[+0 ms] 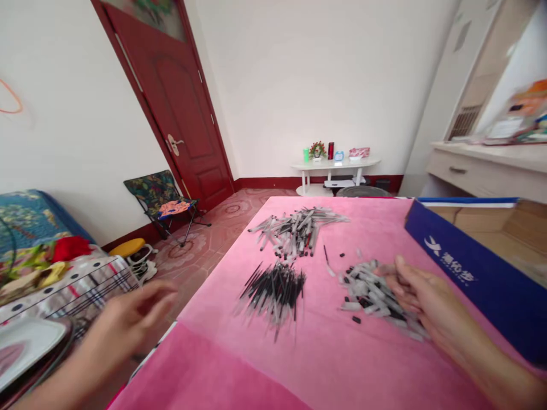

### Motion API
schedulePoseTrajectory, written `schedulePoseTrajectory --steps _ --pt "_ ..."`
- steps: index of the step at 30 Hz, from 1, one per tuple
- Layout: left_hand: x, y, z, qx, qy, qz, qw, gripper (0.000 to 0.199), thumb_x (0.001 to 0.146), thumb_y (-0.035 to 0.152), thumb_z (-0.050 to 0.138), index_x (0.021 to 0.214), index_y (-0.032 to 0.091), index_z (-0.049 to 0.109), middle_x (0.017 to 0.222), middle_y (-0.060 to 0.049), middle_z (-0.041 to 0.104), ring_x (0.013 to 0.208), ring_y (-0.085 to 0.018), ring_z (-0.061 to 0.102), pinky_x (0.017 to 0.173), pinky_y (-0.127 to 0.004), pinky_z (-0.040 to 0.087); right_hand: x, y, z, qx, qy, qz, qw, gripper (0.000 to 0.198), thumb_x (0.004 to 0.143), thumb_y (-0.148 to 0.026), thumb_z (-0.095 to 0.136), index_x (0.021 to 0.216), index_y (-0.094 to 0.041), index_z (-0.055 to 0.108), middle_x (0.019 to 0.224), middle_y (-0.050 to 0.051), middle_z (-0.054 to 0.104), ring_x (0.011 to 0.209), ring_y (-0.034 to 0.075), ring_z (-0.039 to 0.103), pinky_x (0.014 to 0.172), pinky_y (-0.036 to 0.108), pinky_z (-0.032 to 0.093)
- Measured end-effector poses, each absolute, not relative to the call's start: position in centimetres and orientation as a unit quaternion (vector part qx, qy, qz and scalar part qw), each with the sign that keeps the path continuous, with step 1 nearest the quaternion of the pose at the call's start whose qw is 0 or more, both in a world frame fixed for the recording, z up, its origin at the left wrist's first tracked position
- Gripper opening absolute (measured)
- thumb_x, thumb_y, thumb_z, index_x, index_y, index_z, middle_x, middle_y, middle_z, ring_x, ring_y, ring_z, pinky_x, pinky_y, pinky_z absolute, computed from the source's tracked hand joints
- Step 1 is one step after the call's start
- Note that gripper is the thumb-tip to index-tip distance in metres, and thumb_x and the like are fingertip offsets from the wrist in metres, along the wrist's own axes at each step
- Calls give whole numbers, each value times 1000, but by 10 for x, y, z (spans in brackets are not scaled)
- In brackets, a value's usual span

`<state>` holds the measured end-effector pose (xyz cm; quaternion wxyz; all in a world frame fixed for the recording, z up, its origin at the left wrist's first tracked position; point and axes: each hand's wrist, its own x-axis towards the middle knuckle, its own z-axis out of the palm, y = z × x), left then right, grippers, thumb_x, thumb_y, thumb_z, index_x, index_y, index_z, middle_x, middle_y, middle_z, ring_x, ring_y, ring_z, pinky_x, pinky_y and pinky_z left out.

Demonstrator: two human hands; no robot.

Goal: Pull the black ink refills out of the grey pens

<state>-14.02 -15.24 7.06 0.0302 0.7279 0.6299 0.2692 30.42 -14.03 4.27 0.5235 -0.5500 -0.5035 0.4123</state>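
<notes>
Left of the pile of dark rods (277, 290), the left hand (126, 324) hovers off the pink surface's (333, 364) edge, fingers loosely curled, seemingly empty. The rods point mostly toward and away from the wearer; just beyond them lie pale tubes (299, 230). Right of the rods, short pale and black pieces (370, 291), mixed in direction, lie at the nearer right hand's (410, 287) fingertips; blur hides whether it grips any. Farther right of the rods stands a blue box (487, 285).

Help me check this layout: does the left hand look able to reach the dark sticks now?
Probably yes: the left hand, though blurred, looks to be holding nothing, and nothing seems to stand on the pink cloth between it and the dark sticks.
</notes>
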Motion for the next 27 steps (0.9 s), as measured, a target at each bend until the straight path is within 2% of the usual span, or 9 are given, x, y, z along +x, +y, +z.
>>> schedulePoseTrajectory --steps 2,5,10,13,15,17,20,23,27 --pt "-93 -119 65 786 548 278 69 15 77 36 52 85 30 63 79 5 65 69 -12 58 63 -21 45 303 -140 41 -542 -483 412 551 40 80 -52 40 74 -18 59 52 -3 31 37 6 23 36 24 17" --pt "-25 -69 60 814 479 313 101 20 79 32 47 76 24 65 74 0 66 65 -12 57 62 -21 43 307 -134 30 -568 -481 378 551 38 78 -53 42 71 -20 61 47 -3 31 34 8 25 35 25 17" --pt "-1 25 42 702 631 329 22 17 75 25 52 87 24 64 85 0 65 73 -12 58 67 -21 41 314 -125 16 -581 -524 329 529 33 77 -50 45 60 -25 58 47 1 41 38 16 40 39 29 30" --pt "-19 73 25 665 678 314 9 28 76 21 49 103 20 59 103 -6 61 88 -16 57 75 -24 41 309 -130 24 -592 -543 298 516 35 79 -47 43 54 -26 55 57 6 52 57 23 54 54 33 41" --pt "-29 98 15 657 693 295 8 33 77 22 49 110 18 56 111 -10 58 99 -19 54 81 -25 39 303 -135 33 -600 -550 292 502 39 82 -45 39 50 -26 53 64 8 57 71 26 58 64 34 44" --pt "-34 118 8 661 701 267 19 34 78 24 48 110 18 57 111 -11 59 102 -20 53 83 -25 38 300 -138 38 -609 -554 280 493 41 83 -45 37 52 -27 56 66 9 59 75 26 58 69 33 44" --pt "-34 140 0 676 702 220 43 28 78 24 49 103 19 62 101 -10 64 95 -20 57 78 -25 41 301 -135 30 -616 -550 263 499 36 81 -46 41 60 -27 62 63 8 58 65 24 57 66 33 45" --pt "-33 150 -5 693 695 181 55 20 74 26 54 90 21 66 91 -9 66 89 -21 60 73 -26 42 310 -127 9 -609 -518 261 541 41 76 -54 44 61 -21 63 56 6 55 54 21 52 53 31 43" --pt "-36 148 -10 706 687 166 41 18 72 26 57 87 23 67 92 -10 66 91 -23 59 76 -29 42 320 -120 -16 -610 -487 285 556 44 74 -56 46 70 -16 64 54 3 55 53 17 50 52 27 39"
